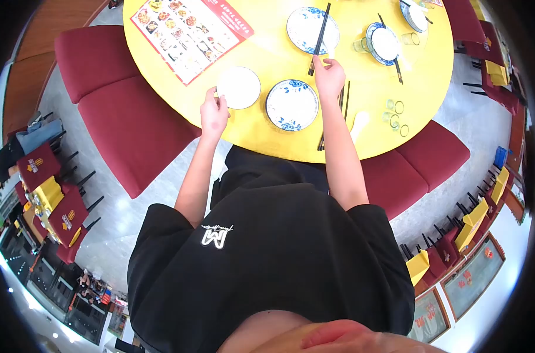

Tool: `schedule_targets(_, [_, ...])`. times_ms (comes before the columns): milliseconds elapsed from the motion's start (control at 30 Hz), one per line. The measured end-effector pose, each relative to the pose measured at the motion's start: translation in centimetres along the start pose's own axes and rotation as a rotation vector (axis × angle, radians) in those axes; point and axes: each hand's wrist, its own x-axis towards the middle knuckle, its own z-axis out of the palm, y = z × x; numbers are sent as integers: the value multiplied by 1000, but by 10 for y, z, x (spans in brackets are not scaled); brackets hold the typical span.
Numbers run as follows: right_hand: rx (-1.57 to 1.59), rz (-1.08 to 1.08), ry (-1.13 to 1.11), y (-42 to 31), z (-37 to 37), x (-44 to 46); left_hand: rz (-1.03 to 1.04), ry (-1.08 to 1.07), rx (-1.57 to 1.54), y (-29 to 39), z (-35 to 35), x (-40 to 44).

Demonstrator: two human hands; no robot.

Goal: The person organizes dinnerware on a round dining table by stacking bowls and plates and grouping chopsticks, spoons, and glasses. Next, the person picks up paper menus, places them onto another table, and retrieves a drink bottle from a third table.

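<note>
My left hand point(214, 113) is closed on the near left edge of a plain white plate point(239, 87) on the yellow round table point(191, 106). Fingers of my right hand point(329, 75) are pinched at the lower part of a pair of dark chopsticks point(322, 35), which lies across the right side of a blue-and-white plate point(303, 26). Between my hands sits another blue-patterned plate point(291, 105). More chopsticks point(346, 103) lie by my right forearm, partly hidden by it, with a white spoon point(359, 122) beside them.
A printed picture menu point(191, 35) lies at the upper left. To the right are several small glasses point(395, 120) and a bowl on a plate point(385, 44) with chopsticks. Dark red chairs point(126, 129) surround the table. A person point(14, 147) is at the far left.
</note>
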Motion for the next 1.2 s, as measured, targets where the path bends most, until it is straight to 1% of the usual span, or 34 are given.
schedule_targets(33, [-1, -6, 5, -2, 3, -1, -21, 7, 4, 0, 0, -1])
schedule_targets(133, [-182, -106, 56, -4, 17, -10, -53, 7, -5, -2, -4, -3])
schedule_targets(167, [-180, -105, 60, -8, 19, -11, -65, -5, -17, -1, -6, -3])
schedule_targets(233, [-260, -56, -87, -19, 22, -11, -67, -13, -41, -2, -7, -2])
schedule_targets(400, [-229, -54, -89, -10, 42, 0, -63, -22, -33, 6, -13, -14])
schedule_targets(467, [-111, -71, -172, -13, 32, -2, -51, 18, -54, 3, -17, -19])
schedule_targets(500, [-115, -52, -160, -10, 25, -7, -47, -5, -52, 2, -19, -22])
schedule_targets(567, [60, -109, -268, 0, 0, -27, 1, 78, -105, 3, -23, -25])
schedule_targets(600, [86, -165, -234, 8, -18, -45, 36, 90, -125, -1, -23, -24])
schedule_targets(633, [39, -192, -223, 22, -34, -62, 35, 84, -155, 8, -24, -25])
schedule_targets(667, [-7, -220, -215, 41, -49, -78, 55, 57, -188, 11, -23, -22])
schedule_targets(700, [21, -247, -212, 62, -65, -95, 74, 32, -220, 15, -21, -20])
schedule_targets(733, [-76, -212, -216, 87, -75, -107, 79, 21, -215, 22, -15, -17])
schedule_targets(767, [-62, -136, -211, 107, -87, -120, 101, -80, -239, 34, -3, -11])
schedule_targets(800, [-120, -92, -187, 127, -96, -129, 121, -181, -258, 46, 10, -6])
schedule_targets(833, [-162, -37, -234, 141, -107, -136, 257, -233, -200, 60, 29, 1])
schedule_targets(867, [-208, -36, -219, 155, -110, -141, 395, -285, -139, 78, 53, 11])
schedule_targets(933, [-243, -35, -209, 175, -107, -145, 438, -315, 131, 114, 94, 33])
schedule_targets(1000, [-319, -32, -187, 186, -104, -144, 438, -235, 397, 111, 142, 69])
schedule_targets(1033, [-310, -31, -182, 191, -100, -143, 446, -234, 403, 118, 151, 81])
schedule_targets(1100, [-319, -48, -124, 205, -93, -138, 255, -389, 615, 134, 172, 92])
schedule_targets(1200, [-306, -30, -97, 204, -93, -136, 279, -380, 560, 123, 193, 104])
